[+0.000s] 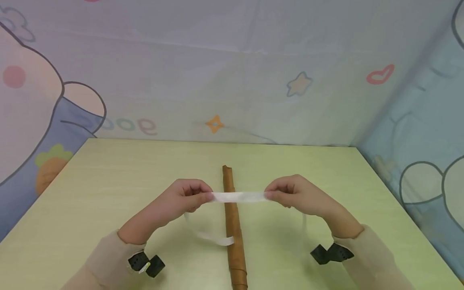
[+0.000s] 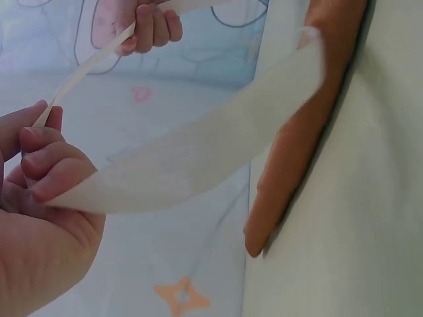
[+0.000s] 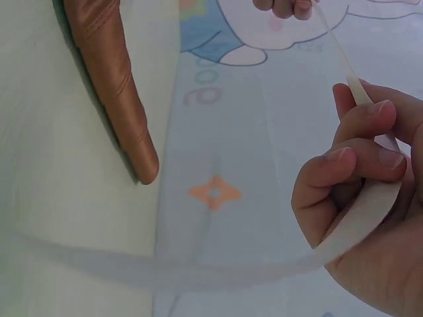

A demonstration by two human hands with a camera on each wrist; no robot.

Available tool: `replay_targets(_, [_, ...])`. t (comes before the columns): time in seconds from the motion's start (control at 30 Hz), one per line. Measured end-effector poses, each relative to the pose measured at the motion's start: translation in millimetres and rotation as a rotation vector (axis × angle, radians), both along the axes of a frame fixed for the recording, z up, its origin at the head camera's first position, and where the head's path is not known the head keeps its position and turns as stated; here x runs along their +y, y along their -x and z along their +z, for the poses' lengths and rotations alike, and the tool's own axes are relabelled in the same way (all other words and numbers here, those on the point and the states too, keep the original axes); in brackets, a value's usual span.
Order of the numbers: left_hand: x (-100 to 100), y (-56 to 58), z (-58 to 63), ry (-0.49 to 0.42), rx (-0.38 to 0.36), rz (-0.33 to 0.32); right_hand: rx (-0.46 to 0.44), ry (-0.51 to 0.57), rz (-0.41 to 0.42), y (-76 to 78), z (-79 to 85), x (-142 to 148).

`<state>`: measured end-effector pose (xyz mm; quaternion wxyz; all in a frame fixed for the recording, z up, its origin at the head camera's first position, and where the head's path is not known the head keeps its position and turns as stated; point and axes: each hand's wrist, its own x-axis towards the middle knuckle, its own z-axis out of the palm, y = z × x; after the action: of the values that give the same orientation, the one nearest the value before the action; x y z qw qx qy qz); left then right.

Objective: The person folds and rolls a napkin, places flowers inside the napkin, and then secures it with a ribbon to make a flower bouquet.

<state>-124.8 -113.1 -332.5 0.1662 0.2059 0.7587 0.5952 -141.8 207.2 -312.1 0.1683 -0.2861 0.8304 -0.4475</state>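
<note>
A white ribbon [image 1: 239, 197] is stretched level between both hands, above a long brown rolled-up bundle [image 1: 233, 237] that lies lengthwise on the table. My left hand [image 1: 186, 196] pinches the ribbon between thumb and forefinger. One loose end [image 2: 192, 152] hangs from that hand and curves toward the bundle; whether it touches cannot be told. On the other side, my right hand [image 1: 299, 194] pinches the ribbon the same way. From its palm another loose length [image 3: 218, 274] trails down in the right wrist view. The bundle's surface looks smooth, with overlapping wrapped edges.
The pale wooden table [image 1: 145, 165] reaches back to a printed cloth backdrop [image 1: 203, 72] with cartoon shapes. More of this cloth stands along the left and right sides. A small black device [image 1: 146, 264] sits on each wrist.
</note>
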Motion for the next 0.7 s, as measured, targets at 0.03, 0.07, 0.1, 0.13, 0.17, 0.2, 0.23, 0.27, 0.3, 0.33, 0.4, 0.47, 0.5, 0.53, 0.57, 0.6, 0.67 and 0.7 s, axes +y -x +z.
replay_targets(0.03, [-2, 2.4, -0.4, 0.017, -0.001, 0.021, -0.002, -0.003, -0.012, 2.9, -1.4, 1])
replay_targets(0.07, [-4, 5.1, -0.8, 0.032, 0.0, 0.04, -0.002, -0.008, -0.024, 5.9, -3.2, 2])
replay_targets(0.1, [-6, 8.1, -1.3, 0.046, 0.0, 0.055, -0.005, -0.014, -0.034, 8.8, -4.4, 3])
replay_targets(0.13, [-7, 11.4, -1.7, 0.056, 0.0, 0.067, -0.009, -0.02, -0.046, 12.0, -5.9, 4])
replay_targets(0.17, [-9, 14.9, -2.1, 0.065, -0.001, 0.081, -0.011, -0.026, -0.055, 15.5, -7.4, 5])
replay_targets(0.2, [-10, 18.7, -2.5, 0.073, -0.001, 0.095, -0.012, -0.031, -0.061, 19.2, -8.7, 6])
replay_targets(0.23, [-12, 22.7, -3.5, 0.081, -0.001, 0.107, -0.015, -0.037, -0.07, 22.8, -10.7, 7])
replay_targets(0.27, [-13, 26.7, -4.6, 0.09, -0.002, 0.12, -0.018, -0.042, -0.08, 26.9, -12.6, 8])
replay_targets(0.3, [-15, 30.7, -5.6, 0.099, -0.004, 0.135, -0.021, -0.044, -0.088, 31.0, -14.1, 9])
replay_targets(0.33, [-16, 34.6, -6.5, 0.108, -0.002, 0.148, -0.027, -0.047, -0.1, 35.5, -15.9, 10])
replay_targets(0.4, [-18, 42.0, -8.0, 0.136, 0.01, 0.177, -0.033, -0.053, -0.124, 44.6, -18.7, 10])
replay_targets(0.47, [-20, 48.5, -8.9, 0.162, 0.03, 0.198, -0.033, -0.063, -0.144, 53.5, -20.7, 10])
replay_targets(0.5, [-20, 52.0, -9.5, 0.175, 0.04, 0.208, -0.028, -0.07, -0.151, 57.7, -21.7, 10])
replay_targets(0.53, [-21, 55.4, -10.2, 0.186, 0.052, 0.215, -0.022, -0.079, -0.161, 62.0, -22.8, 9])
replay_targets(0.57, [-20, 58.9, -11.0, 0.196, 0.064, 0.224, -0.012, -0.089, -0.166, 66.2, -23.7, 8])
replay_targets(0.6, [-19, 62.6, -12.1, 0.203, 0.074, 0.234, -0.001, -0.099, -0.175, 70.4, -24.7, 8])
replay_targets(0.67, [-17, 70.0, -14.5, 0.212, 0.091, 0.256, 0.02, -0.117, -0.191, 78.7, -27.2, 6])
replay_targets(0.7, [-16, 73.9, -16.3, 0.21, 0.093, 0.27, 0.03, -0.129, -0.199, 83.0, -29.1, 5])
